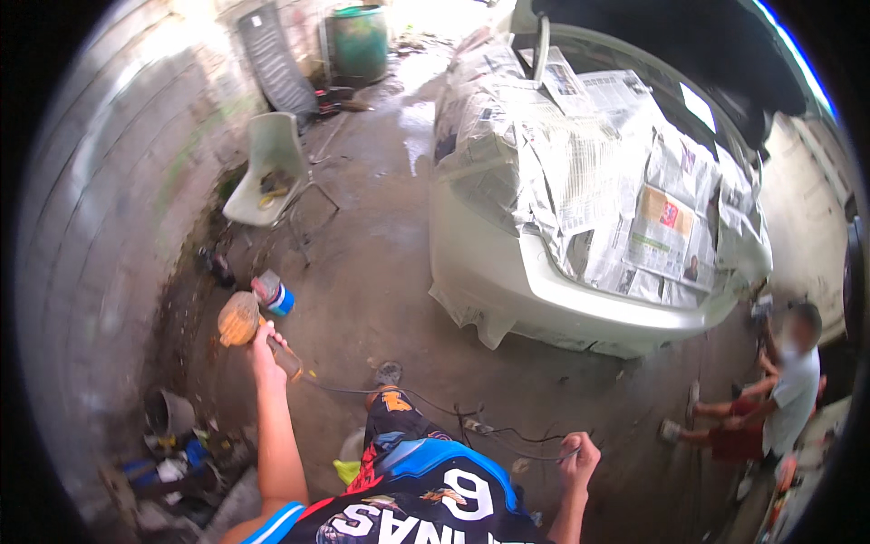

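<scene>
My left hand point(266, 349) is wrapped round the body of an orange-and-brown corded power polisher point(286, 361), held out to my left. Its round, worn-looking pad point(238, 319) faces up. A dark power cord point(426, 399) runs from the polisher across in front of my legs, with a tangled part near the middle. On the right, my right hand point(580, 458) is closed on a stretch of this cord. Just beyond the polisher is a blue-and-white can point(277, 296) with a reddish-grey item against it.
Ahead to the right stands a pale car point(580, 304), masked with newspaper point(589, 172). A chair point(263, 195) and a green drum point(359, 43) are by the left wall. A grey bucket point(170, 412) and clutter lie lower left. A seated person point(784, 399) is at the right.
</scene>
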### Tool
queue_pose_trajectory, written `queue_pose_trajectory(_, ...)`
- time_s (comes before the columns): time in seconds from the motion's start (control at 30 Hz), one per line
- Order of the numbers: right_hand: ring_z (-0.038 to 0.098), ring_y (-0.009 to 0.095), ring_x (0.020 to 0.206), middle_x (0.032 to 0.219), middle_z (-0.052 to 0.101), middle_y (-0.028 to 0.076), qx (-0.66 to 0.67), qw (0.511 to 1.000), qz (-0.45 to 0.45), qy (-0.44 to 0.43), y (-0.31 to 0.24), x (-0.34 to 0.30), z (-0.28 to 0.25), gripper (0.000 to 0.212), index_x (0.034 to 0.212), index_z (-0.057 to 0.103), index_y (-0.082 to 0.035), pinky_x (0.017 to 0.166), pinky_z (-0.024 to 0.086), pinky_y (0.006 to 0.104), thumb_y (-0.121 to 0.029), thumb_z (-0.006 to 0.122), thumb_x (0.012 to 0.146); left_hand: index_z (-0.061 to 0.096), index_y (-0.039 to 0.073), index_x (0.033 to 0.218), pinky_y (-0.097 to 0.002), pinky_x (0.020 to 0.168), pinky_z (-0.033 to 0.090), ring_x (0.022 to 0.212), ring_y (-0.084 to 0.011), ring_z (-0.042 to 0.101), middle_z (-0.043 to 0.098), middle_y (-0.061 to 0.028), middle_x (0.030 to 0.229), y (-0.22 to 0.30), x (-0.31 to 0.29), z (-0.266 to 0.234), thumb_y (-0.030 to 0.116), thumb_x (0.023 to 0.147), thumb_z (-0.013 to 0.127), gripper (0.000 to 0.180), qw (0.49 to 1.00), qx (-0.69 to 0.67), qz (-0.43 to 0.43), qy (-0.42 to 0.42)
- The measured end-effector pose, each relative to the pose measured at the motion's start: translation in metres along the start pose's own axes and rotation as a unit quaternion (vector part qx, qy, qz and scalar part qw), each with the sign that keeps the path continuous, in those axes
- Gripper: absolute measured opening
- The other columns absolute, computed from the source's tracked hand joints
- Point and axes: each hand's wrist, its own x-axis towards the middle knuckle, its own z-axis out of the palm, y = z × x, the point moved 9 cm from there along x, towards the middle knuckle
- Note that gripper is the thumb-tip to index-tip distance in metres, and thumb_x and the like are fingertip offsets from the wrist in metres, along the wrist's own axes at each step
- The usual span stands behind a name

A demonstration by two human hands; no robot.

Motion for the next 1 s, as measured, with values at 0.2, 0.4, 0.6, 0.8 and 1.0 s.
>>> queue_pose_trajectory(0.2,0.051,0.01,0.048,0.052,0.047,0.002,-0.038,0.987,0.103,0.114,-0.015,-0.003,0.045,0.043,0.076,0.054,-0.001,0.046,0.037,0.0252,-0.035,0.044,0.101,0.054,0.005,0.085,-0.0276,0.055,0.045,0.06,-0.012,0.052,0.053,-0.0018,0.075,0.013,0.098,0.041,0.001,0.079,0.06,0.009,0.986,0.118,0.004,-0.118)
queue_pose_trajectory(0.4,0.053,0.011,0.053,0.059,0.049,0.003,-0.098,0.976,0.166,0.104,-0.003,-0.033,0.075,0.037,0.081,0.055,-0.001,0.049,0.04,0.0264,-0.029,0.044,0.101,0.056,0.007,0.09,-0.0252,0.051,0.041,0.054,-0.0089,0.05,0.052,0.0014,0.068,-0.03,0.12,0.1,0.012,0.078,0.065,0.016,0.918,0.313,-0.08,-0.229)
queue_pose_trajectory(0.6,0.053,0.011,0.054,0.063,0.051,0.004,-0.096,0.951,0.279,0.091,0.036,-0.073,0.088,0.031,0.09,0.057,-0.002,0.052,0.043,0.0269,-0.028,0.046,0.101,0.059,0.003,0.112,-0.0364,0.078,0.053,0.089,-0.0178,0.062,0.065,-0.0077,0.101,-0.07,-0.012,0.202,0.029,0.078,0.077,0.047,0.662,0.383,0.109,-0.635)
queue_pose_trajectory(0.8,0.056,0.011,0.057,0.066,0.055,0.003,-0.054,0.928,0.337,0.151,0.051,-0.12,0.089,0.03,0.094,0.058,-0.003,0.053,0.044,0.0258,-0.029,0.046,0.101,0.061,0.004,0.094,-0.0303,0.071,0.05,0.075,-0.0114,0.06,0.063,-0.0042,0.079,-0.089,0.063,0.241,0.025,0.08,0.073,0.028,0.778,0.312,-0.132,-0.529)
queue_pose_trajectory(1.0,0.058,0.012,0.058,0.07,0.058,0.004,-0.085,0.922,0.353,0.137,0.053,-0.16,0.109,0.029,0.096,0.061,-0.002,0.055,0.045,0.0263,-0.028,0.049,0.1,0.056,0.009,0.07,-0.0242,0.049,0.039,0.049,-0.0085,0.047,0.051,0.0019,0.059,-0.109,0.163,0.239,0.023,0.082,0.063,0.02,0.915,0.182,-0.107,-0.344)
